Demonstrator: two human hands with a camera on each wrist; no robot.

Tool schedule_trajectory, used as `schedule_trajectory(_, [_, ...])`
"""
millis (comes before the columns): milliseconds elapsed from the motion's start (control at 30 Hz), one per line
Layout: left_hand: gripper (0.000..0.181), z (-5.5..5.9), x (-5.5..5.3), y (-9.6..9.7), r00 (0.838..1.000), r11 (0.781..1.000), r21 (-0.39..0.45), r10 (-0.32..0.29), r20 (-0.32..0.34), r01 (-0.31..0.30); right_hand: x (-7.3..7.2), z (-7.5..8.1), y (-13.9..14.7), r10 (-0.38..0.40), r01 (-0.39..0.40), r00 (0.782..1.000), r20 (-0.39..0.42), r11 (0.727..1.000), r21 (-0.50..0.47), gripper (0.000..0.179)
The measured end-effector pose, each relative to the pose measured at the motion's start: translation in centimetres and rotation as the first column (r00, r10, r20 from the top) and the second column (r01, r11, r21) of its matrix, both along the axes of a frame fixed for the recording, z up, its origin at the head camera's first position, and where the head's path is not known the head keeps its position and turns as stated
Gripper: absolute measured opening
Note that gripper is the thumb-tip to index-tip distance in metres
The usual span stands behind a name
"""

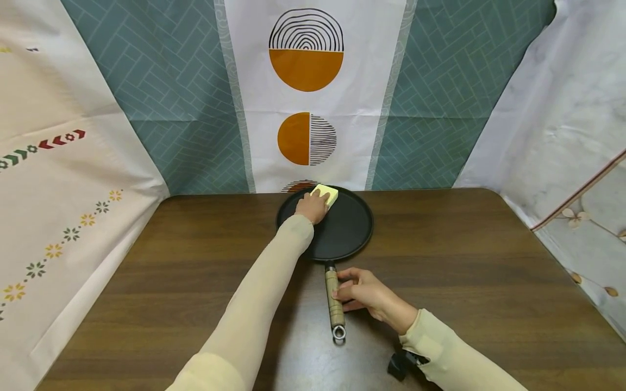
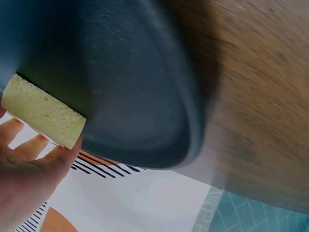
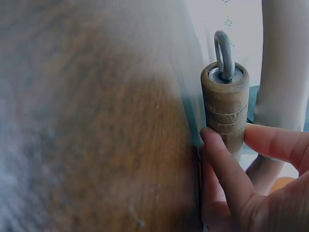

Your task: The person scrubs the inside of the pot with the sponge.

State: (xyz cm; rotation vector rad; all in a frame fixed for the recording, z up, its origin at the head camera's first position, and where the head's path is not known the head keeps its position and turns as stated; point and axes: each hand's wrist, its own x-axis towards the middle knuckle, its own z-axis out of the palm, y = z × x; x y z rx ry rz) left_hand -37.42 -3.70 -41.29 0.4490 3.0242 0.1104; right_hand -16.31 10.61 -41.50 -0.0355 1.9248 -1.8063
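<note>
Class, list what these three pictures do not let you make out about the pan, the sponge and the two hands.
Sponge: head view, left hand covers most.
Pan: left wrist view, cut off by top and left edges.
Handle: right wrist view, right hand hides its lower part.
Black object by the right sleeve: too small to identify.

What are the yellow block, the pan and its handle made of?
The yellow sponge looks like soft foam with a porous, pitted face. The pan seems dark metal with a matte, finely speckled, perhaps nonstick coating. The handle looks like grooved brown wood ending in a grey metal ring.
</note>
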Motion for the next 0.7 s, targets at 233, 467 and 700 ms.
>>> schedule_trajectory(233, [0.049, 0.3, 0.3, -1.1, 1.000, 1.000, 0.011, 0.016, 0.012, -0.016, -0.1, 0.0, 0.0, -0.005, 0.005, 1.000, -0.001, 1.000, 0.005, 0.056])
schedule_trajectory(467, [0.049, 0.6, 0.9, -1.8, 1.000, 1.000, -0.012, 0.007, 0.028, -0.006, 0.1, -0.2, 0.0, -0.014, 0.014, 1.000, 0.002, 1.000, 0.009, 0.056])
schedule_trajectory(700, [0.049, 0.9, 1.3, -2.6, 1.000, 1.000, -0.019, 0.005, 0.015, -0.005, 0.0, -0.2, 0.1, -0.007, 0.007, 1.000, -0.007, 1.000, 0.005, 0.056])
